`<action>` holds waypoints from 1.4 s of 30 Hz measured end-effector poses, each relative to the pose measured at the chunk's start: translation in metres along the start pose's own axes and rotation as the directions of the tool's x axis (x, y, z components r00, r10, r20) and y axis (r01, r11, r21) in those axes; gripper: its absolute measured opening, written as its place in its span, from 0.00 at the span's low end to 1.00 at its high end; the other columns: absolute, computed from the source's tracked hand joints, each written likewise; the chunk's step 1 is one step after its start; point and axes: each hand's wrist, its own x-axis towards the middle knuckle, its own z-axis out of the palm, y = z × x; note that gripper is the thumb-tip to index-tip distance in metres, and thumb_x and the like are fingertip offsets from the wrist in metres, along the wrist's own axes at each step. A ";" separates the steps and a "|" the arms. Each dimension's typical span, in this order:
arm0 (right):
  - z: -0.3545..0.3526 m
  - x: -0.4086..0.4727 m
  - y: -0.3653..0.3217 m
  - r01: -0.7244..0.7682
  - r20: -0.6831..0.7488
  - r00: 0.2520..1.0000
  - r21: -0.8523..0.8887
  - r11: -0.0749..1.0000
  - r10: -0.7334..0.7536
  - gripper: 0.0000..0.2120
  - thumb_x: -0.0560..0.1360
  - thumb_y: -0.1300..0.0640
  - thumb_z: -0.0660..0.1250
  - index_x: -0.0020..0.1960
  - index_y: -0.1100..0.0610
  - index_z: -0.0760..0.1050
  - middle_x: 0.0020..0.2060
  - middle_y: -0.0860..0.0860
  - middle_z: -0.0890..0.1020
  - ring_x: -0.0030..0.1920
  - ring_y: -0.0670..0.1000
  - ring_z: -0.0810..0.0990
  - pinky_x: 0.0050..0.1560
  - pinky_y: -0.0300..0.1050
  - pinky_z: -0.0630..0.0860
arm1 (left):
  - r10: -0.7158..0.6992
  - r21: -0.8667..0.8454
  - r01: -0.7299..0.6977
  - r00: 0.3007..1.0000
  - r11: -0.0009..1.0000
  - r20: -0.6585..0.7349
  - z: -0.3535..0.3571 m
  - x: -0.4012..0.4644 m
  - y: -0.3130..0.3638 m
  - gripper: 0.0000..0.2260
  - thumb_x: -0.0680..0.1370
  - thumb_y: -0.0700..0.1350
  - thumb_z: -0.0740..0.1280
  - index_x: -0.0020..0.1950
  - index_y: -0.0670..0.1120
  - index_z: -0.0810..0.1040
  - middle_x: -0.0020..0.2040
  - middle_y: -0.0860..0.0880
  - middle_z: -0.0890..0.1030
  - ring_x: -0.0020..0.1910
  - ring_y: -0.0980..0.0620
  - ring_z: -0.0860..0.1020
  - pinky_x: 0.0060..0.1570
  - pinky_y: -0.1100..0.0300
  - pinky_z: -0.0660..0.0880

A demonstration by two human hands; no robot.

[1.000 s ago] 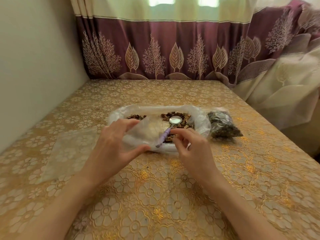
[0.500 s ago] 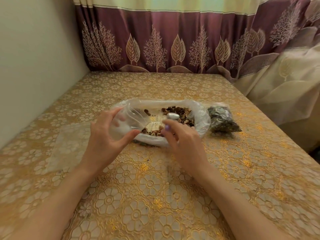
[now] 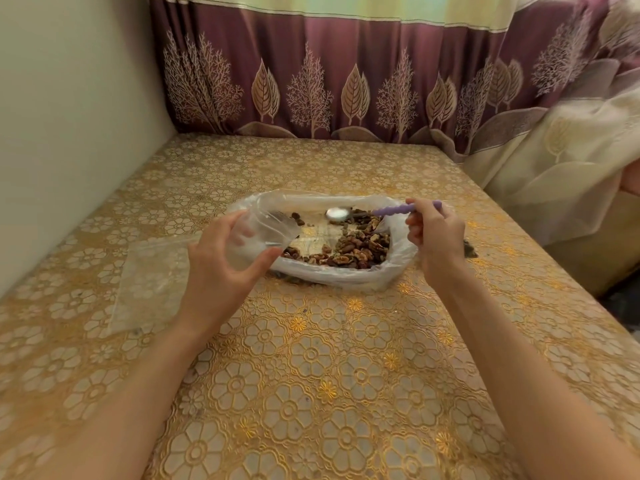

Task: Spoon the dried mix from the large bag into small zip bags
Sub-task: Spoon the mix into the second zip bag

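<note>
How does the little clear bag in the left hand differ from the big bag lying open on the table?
The small zip bag is held up by the left hand and looks empty; the large bag lies on the table and holds the dried mix. The small zip bag is much smaller. Both are clear plastic with open mouths.

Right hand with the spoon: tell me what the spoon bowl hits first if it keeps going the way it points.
The right hand aims the spoon leftward over the large bag. First in line is probably the small zip bag in the left hand, though depth is unclear.
</note>
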 end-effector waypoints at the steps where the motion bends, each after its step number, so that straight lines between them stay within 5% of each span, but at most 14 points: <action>1: 0.000 0.002 -0.003 -0.015 -0.001 1.000 0.022 1.000 0.015 0.10 0.79 0.62 0.60 0.38 0.57 0.72 0.23 0.45 0.77 0.29 0.44 0.65 0.25 0.32 0.63 | -0.006 -0.005 0.006 1.000 1.000 -0.003 0.000 0.000 0.000 0.26 0.69 0.62 0.68 0.62 0.52 0.68 0.51 0.52 0.76 0.51 0.54 0.74 0.59 0.41 0.69; 7: -0.006 -0.021 0.006 0.098 0.030 0.995 -0.067 0.993 -0.096 0.17 0.81 0.55 0.58 0.38 0.60 0.76 0.27 0.48 0.82 0.25 0.41 0.72 0.25 0.31 0.68 | -0.019 -0.036 0.019 1.000 0.999 -0.002 0.000 0.000 -0.003 0.29 0.69 0.61 0.68 0.64 0.46 0.70 0.53 0.51 0.76 0.53 0.52 0.74 0.59 0.42 0.69; 17: -0.022 -0.048 0.020 0.163 -0.002 0.986 -0.161 0.973 -0.166 0.15 0.81 0.57 0.59 0.41 0.63 0.75 0.27 0.47 0.82 0.26 0.42 0.75 0.28 0.34 0.71 | -0.003 -0.053 0.004 1.000 0.999 0.018 0.000 -0.001 0.002 0.29 0.69 0.60 0.68 0.63 0.45 0.70 0.51 0.49 0.77 0.51 0.51 0.75 0.57 0.45 0.72; 26: -0.024 -0.053 0.026 0.231 -0.055 0.964 -0.317 0.920 -0.261 0.08 0.79 0.58 0.62 0.42 0.52 0.75 0.31 0.47 0.82 0.28 0.42 0.78 0.31 0.35 0.74 | 0.025 -0.015 -0.025 0.999 1.000 0.044 0.002 0.000 0.003 0.32 0.67 0.66 0.64 0.64 0.48 0.69 0.51 0.52 0.76 0.49 0.52 0.76 0.57 0.40 0.70; 32: -0.028 -0.054 0.028 0.154 -0.063 0.982 -0.261 0.953 -0.176 0.06 0.79 0.60 0.62 0.45 0.55 0.77 0.33 0.53 0.82 0.30 0.45 0.79 0.33 0.40 0.75 | 0.017 -0.006 -0.017 0.996 1.000 0.089 0.003 0.000 0.002 0.33 0.67 0.67 0.65 0.64 0.49 0.69 0.54 0.51 0.77 0.51 0.52 0.75 0.58 0.41 0.70; 36: -0.027 -0.056 0.026 0.149 -0.055 0.985 -0.222 0.964 -0.165 0.07 0.78 0.62 0.62 0.45 0.56 0.77 0.32 0.52 0.81 0.30 0.45 0.78 0.32 0.41 0.73 | -0.049 -0.096 0.057 0.996 0.994 0.079 0.002 0.000 0.003 0.29 0.65 0.64 0.66 0.63 0.55 0.67 0.52 0.62 0.74 0.52 0.59 0.74 0.61 0.48 0.71; 42: -0.020 -0.054 0.017 0.179 -0.014 0.983 -0.135 0.974 -0.183 0.08 0.78 0.63 0.62 0.44 0.58 0.77 0.30 0.51 0.81 0.27 0.44 0.76 0.28 0.35 0.72 | -0.083 -0.061 0.088 0.993 0.994 0.089 0.000 0.002 0.000 0.32 0.63 0.69 0.64 0.62 0.56 0.68 0.49 0.60 0.77 0.55 0.53 0.75 0.62 0.42 0.68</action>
